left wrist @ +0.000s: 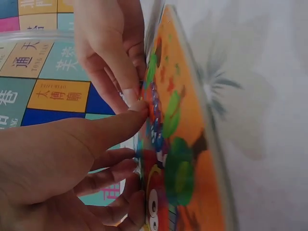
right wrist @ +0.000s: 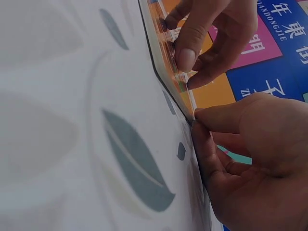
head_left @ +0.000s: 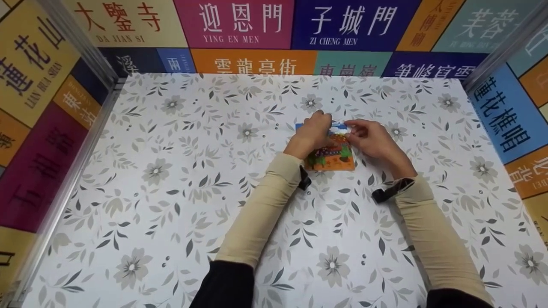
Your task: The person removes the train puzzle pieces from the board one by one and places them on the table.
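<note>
A small flat picture board (head_left: 338,162) lies on the patterned table, blue and white at its far edge and orange at its near edge. Cartoon figures and green plants cover it. My left hand (head_left: 312,130) reaches over its left side; in the left wrist view the thumb (left wrist: 130,120) and bent fingertips touch its face. At the far right corner my right hand (head_left: 370,137) pinches the board's edge between thumb and forefinger (right wrist: 204,144). Both hands hide part of the picture. The board's thin pale rim (right wrist: 153,48) shows in the right wrist view.
The table (head_left: 171,214) has a white cover with grey flowers and leaves. Coloured panels (head_left: 239,25) with large Chinese characters stand along its back and both sides, with metal frame posts (head_left: 96,55) at the corners.
</note>
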Demonstrator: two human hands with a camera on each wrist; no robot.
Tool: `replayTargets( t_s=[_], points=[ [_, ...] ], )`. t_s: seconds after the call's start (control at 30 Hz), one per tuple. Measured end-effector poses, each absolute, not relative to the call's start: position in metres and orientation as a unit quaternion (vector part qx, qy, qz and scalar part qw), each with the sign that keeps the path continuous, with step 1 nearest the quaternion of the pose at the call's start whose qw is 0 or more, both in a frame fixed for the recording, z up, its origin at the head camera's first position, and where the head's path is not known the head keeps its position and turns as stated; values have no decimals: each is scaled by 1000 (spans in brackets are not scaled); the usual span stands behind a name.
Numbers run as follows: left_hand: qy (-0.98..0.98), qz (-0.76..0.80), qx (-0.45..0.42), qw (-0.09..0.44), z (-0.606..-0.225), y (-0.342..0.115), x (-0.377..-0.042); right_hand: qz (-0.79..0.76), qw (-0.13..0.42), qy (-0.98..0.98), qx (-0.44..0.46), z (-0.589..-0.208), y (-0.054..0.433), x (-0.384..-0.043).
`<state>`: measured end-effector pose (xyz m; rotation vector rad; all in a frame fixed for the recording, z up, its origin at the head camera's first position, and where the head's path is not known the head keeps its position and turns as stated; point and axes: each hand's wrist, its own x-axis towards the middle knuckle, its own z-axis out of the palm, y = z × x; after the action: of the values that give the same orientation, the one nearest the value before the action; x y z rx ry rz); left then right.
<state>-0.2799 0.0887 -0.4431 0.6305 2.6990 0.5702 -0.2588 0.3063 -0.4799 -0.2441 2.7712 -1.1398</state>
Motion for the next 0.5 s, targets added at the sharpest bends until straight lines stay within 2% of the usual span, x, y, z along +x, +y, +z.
replayTargets(
  t_s=[0.3, 0.5],
  points=[
    [941, 210, 192, 183, -442, 91, -289, -384, 70, 918, -74, -483, 307, -260],
    [941, 216, 196, 169, -444, 90, -288, -385, 73, 918, -69, -482, 307, -260]
  ],
)
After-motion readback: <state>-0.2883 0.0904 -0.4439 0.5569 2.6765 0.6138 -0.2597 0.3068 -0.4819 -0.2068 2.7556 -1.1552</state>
